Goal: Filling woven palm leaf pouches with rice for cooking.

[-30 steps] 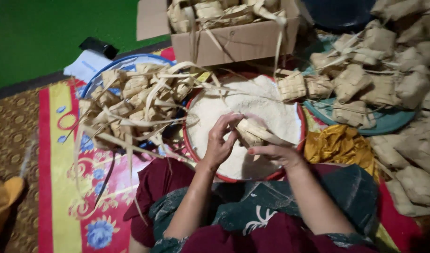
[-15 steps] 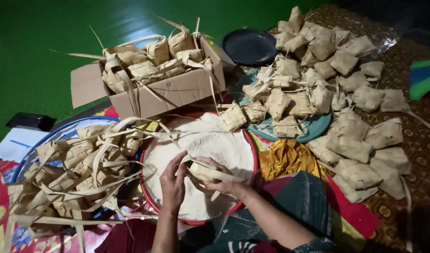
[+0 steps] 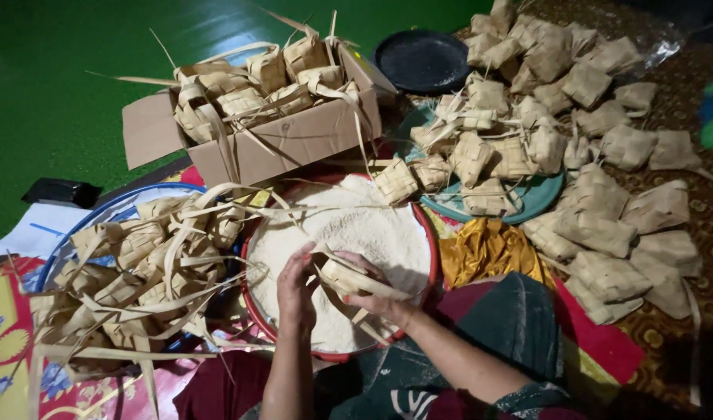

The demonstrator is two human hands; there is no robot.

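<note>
My right hand (image 3: 372, 289) holds a woven palm-leaf pouch (image 3: 342, 274) over a red-rimmed basin (image 3: 427, 225) full of white rice (image 3: 349, 225). My left hand (image 3: 296, 288) is at the pouch's left side, fingers touching its edge. Long leaf strips trail from the pouch toward my lap. Both hands hover just above the rice, near the basin's front edge.
Several empty woven pouches fill a blue-rimmed basin (image 3: 76, 233) at left and a cardboard box (image 3: 294, 140) behind. Several filled pouches lie on a teal tray (image 3: 527, 204) and on the mat at right. A black pan (image 3: 422, 61) sits far back. Yellow cloth (image 3: 485, 250) lies beside the rice basin.
The view has tilted up and left, showing more of the box and piled pouches. My hands stay on the pouch over the rice, turning it slightly.
</note>
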